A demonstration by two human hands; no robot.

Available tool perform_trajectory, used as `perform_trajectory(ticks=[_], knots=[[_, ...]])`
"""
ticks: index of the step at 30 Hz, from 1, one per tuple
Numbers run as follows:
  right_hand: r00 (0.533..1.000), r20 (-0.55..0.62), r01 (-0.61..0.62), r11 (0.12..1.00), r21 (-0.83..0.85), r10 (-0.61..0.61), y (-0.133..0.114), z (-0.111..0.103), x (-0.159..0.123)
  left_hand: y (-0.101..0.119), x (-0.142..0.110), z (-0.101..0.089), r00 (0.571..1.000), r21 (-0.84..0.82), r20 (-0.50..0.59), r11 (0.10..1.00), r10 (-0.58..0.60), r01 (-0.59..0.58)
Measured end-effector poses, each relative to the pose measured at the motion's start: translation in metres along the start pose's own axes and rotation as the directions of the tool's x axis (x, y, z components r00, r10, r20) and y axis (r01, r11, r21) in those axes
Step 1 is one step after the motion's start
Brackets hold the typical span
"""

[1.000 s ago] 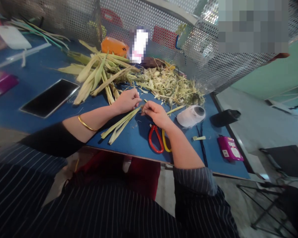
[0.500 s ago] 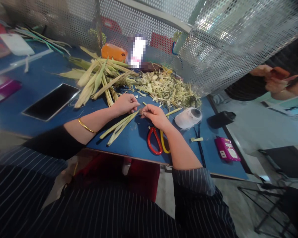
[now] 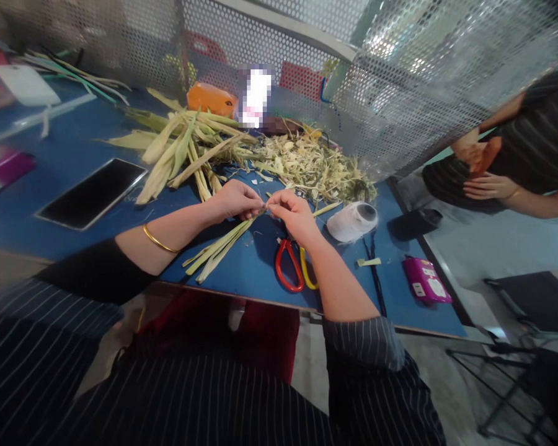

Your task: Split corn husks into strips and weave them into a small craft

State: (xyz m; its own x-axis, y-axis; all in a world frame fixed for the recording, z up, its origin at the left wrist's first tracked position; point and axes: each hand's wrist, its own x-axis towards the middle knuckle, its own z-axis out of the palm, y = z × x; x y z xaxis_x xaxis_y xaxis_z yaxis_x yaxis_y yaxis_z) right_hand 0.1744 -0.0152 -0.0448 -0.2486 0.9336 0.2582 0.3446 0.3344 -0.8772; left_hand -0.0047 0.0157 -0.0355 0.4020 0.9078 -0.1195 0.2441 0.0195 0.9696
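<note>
My left hand (image 3: 239,199) is closed in a pinch on the upper end of a bundle of corn husk strips (image 3: 221,249), whose loose ends fan out over the blue table (image 3: 255,282). My right hand (image 3: 292,214) pinches close against the left fingertips; whatever is between its fingers is too small to make out. Just below the right hand lie scissors (image 3: 288,266) with one red and one yellow handle, their blades hidden. To its right a white spool of thread (image 3: 351,222) rests on its side.
Whole corn husks (image 3: 172,152) and a heap of shredded husk (image 3: 316,164) lie behind my hands. A phone (image 3: 92,193) is at left. A purple packet (image 3: 426,280) and a black cylindrical object (image 3: 415,223) sit at right. Beyond the table edge stands another person (image 3: 493,167).
My hands have come together, fingertips now meeting at the bundle's end. The strips have swung slightly left and up. The other person at right has shifted the brown object in their hands.
</note>
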Motion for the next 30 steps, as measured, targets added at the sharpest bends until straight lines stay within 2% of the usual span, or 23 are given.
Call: perform_trajectory(ticks=[4, 7, 10, 13, 16, 18, 22, 25, 30], knots=[[0.999, -0.021, 0.034, 0.999, -0.004, -0.034, -0.0006, 0.0001, -0.0001, -0.0032, 0.0003, 0.0001, 0.998, 0.01, 0.044, 0.999, 0.039, -0.04], [1.0, -0.009, -0.002, 1.0, 0.027, 0.002, -0.0018, -0.0002, -0.0002, -0.0037, -0.0008, -0.0003, 0.997, 0.058, 0.055, 0.996, 0.062, -0.065], [0.999, 0.015, -0.039, 0.994, 0.099, 0.037, -0.0028, 0.0004, 0.0001, -0.002, -0.0024, -0.001, 0.998, 0.121, 0.049, 0.991, 0.044, -0.05], [0.998, 0.047, -0.039, 0.994, 0.102, 0.035, -0.0033, 0.0024, 0.0004, -0.0007, -0.003, -0.0016, 0.997, 0.149, 0.067, 0.988, 0.027, -0.037], [0.996, 0.081, -0.025, 1.0, 0.008, 0.024, -0.0033, 0.0048, -0.0006, -0.0014, -0.0025, -0.0016, 0.996, 0.201, 0.085, 0.978, 0.04, -0.056], [0.996, 0.084, -0.005, 0.992, -0.124, 0.015, -0.0033, 0.0055, -0.002, -0.0025, -0.0021, -0.0015, 0.993, 0.235, 0.097, 0.968, 0.069, -0.09], [0.997, 0.076, 0.048, 0.935, -0.353, -0.022, -0.0037, 0.0048, -0.0041, -0.0023, -0.0031, -0.002, 0.988, 0.282, 0.132, 0.953, 0.081, -0.115], [0.998, 0.057, 0.046, 0.93, -0.365, -0.027, -0.003, 0.0044, -0.0029, -0.0004, -0.0045, -0.002, 0.986, 0.292, 0.147, 0.95, 0.073, -0.114], [1.0, -0.016, 0.002, 0.956, -0.294, -0.007, 0.0033, 0.0059, 0.002, 0.0012, -0.0049, -0.0001, 0.991, 0.261, 0.127, 0.962, 0.044, -0.076]])
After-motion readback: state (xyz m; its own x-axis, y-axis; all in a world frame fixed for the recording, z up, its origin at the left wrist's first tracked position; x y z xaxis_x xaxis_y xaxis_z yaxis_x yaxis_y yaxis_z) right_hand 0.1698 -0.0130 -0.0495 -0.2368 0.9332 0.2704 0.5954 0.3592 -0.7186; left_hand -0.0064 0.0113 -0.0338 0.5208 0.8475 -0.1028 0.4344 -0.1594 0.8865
